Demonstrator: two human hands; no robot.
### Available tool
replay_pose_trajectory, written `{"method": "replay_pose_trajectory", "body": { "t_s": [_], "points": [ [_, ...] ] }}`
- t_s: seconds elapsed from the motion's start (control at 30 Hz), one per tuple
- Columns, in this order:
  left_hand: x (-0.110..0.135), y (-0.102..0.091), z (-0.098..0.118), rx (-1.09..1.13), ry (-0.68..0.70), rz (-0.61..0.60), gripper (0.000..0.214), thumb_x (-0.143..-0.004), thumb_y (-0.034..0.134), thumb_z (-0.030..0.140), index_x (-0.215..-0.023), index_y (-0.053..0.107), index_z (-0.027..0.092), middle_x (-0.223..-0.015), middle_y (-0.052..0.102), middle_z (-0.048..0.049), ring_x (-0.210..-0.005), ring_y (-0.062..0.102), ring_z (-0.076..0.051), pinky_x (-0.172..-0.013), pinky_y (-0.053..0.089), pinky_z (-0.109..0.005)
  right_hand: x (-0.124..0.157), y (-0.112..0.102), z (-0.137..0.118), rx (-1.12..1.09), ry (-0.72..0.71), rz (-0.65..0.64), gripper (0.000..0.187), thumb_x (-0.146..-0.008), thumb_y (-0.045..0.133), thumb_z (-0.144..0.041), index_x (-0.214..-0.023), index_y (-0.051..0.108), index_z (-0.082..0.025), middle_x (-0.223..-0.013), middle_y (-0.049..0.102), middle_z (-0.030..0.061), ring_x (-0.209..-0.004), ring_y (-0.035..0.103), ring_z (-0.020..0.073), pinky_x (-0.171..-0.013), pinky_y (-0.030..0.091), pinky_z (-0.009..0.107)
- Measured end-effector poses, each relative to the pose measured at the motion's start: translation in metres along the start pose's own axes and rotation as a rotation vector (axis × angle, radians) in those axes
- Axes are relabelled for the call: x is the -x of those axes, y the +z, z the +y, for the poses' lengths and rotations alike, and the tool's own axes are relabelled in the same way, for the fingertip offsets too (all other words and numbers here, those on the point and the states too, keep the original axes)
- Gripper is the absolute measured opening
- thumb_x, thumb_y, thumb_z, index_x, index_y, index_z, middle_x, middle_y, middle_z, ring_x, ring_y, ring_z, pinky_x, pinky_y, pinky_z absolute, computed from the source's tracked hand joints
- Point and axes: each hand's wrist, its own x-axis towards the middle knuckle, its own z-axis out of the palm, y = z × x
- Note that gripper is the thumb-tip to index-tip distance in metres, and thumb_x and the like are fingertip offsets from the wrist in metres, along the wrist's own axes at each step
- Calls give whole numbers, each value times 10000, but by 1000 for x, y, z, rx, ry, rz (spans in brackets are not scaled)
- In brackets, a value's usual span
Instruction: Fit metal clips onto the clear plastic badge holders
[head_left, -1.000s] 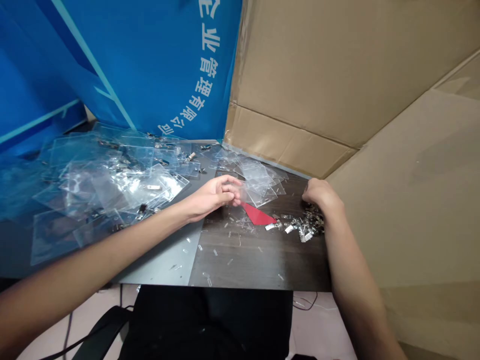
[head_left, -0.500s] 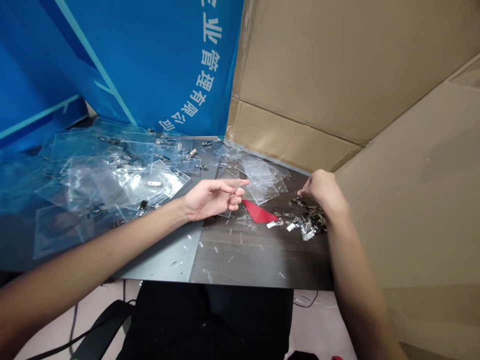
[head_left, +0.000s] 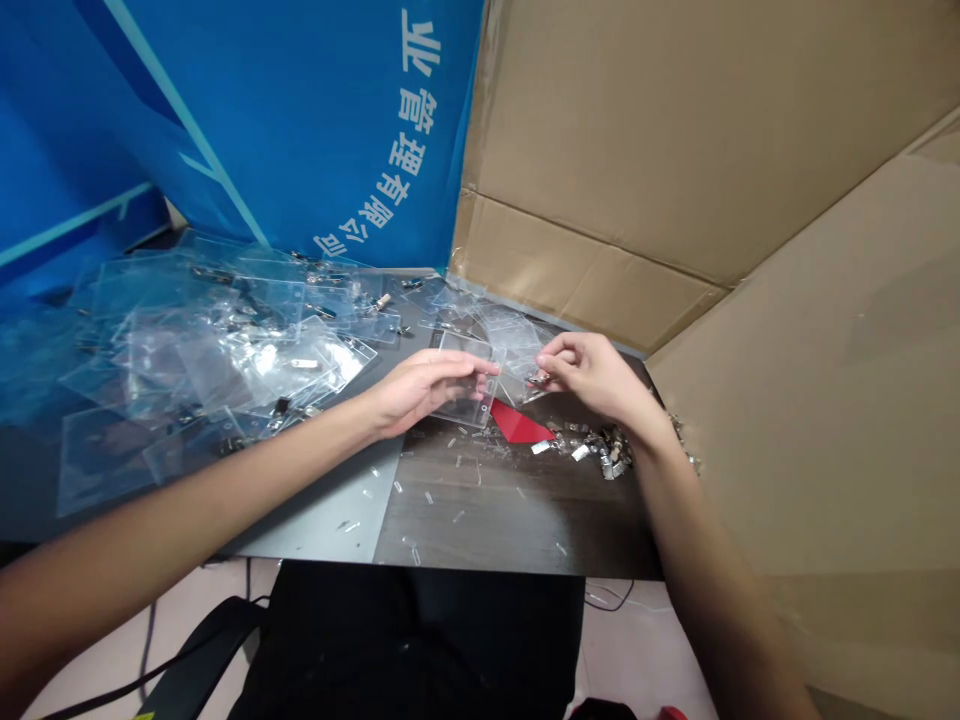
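Left hand [head_left: 427, 392] gripping a clear plastic badge holder [head_left: 463, 398] by its edge, just above a red scrap [head_left: 517, 425]; right hand [head_left: 592, 372] closed in a pinch on a small metal clip [head_left: 538, 379], up and right of the scrap. Best handling: holder held flat and steady, clip pinched at its end, clear of the plastic.

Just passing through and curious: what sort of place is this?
Probably a small assembly workspace for ID badges: clear plastic badge holders heaped on a dark desk, metal clips piled nearby, and cardboard sheets alongside.
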Motion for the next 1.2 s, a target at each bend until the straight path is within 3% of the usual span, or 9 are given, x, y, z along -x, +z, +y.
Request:
{"method": "replay_pose_trajectory", "body": {
  "t_s": [0.13, 0.23, 0.3, 0.37, 0.53, 0.67, 0.8, 1.03, 1.2],
  "points": [
    [0, -1, 0, -35, 22, 155, 427, -816, 925, 220, -1187, 731, 135, -932, 815, -76, -818, 722, -168, -841, 547, -337, -5, 35, 7, -242, -6, -126, 345, -926, 846, -532, -988, 728, -213, -797, 686, 21, -648, 741, 180, -601, 645, 323],
    [-2, -3, -1, -32, 41, 197, 494, -733, 876, 101, -1160, 635, 160, -911, 787, -51, -810, 701, -159, -790, 500, -310, -5, 55, 12, -289, -41, -96, 338, -939, 819, -536, -993, 714, -220, -794, 676, 1, -538, 606, 111, -453, 473, 248],
    [-2, -4, 0, -2, 53, 217, 521, -673, 783, 38, -1135, 586, 176, -836, 710, 3, -755, 635, -128, -736, 449, -286, -4, 63, 13, -296, -61, -81, 349, -917, 845, -526, -993, 714, -211, -768, 693, -6, -532, 557, 94, -475, 439, 238],
    [-1, -2, 2, 49, 39, 228, 594, -633, 731, 31, -1170, 541, 197, -809, 620, 52, -697, 550, -98, -684, 391, -271, -1, 67, 12, -302, -56, -75, 384, -863, 904, -520, -982, 724, -203, -748, 722, -1, -572, 580, 103, -562, 500, 255],
    [8, 4, 9, 56, -20, 133, 871, -690, 898, 115, -1390, 404, 273, -871, 529, 89, -715, 528, -94, -711, 405, -271, 4, 71, 8, -400, 28, -57, 493, -668, 1047, -557, -876, 767, -208, -765, 780, 26, -677, 669, 145, -697, 583, 306],
    [11, 6, 7, 29, 1, 119, 833, -722, 905, 114, -1377, 411, 260, -957, 525, 63, -760, 580, -85, -743, 442, -276, 5, 74, 7, -505, 33, -30, 536, -589, 1079, -568, -924, 841, -223, -860, 820, 44, -763, 718, 175, -777, 613, 346],
    [7, 6, 0, -31, 15, 158, 719, -778, 824, 99, -1389, 471, 236, -1019, 576, 14, -813, 627, -113, -740, 470, -283, 7, 76, 5, -467, -47, -28, 455, -753, 975, -603, -1007, 876, -239, -905, 814, 48, -761, 679, 173, -749, 585, 346],
    [1, 5, -11, 90, -21, 167, 742, -916, 696, 154, -1637, 527, 200, -1502, 569, -167, -1144, 697, -232, -1027, 597, -443, 13, 82, -4, -313, -167, -67, 302, -944, 755, -506, -910, 776, -207, -698, 588, -43, -636, 499, 129, -654, 418, 294],
    [4, 6, -10, 85, -49, 97, 725, -934, 684, 118, -1640, 546, 216, -1723, 460, -201, -1164, 714, -215, -1064, 590, -416, 17, 88, -5, -349, -138, -175, 267, -946, 679, -453, -806, 669, -225, -628, 448, -76, -600, 423, 133, -630, 373, 296]
  ]
}}
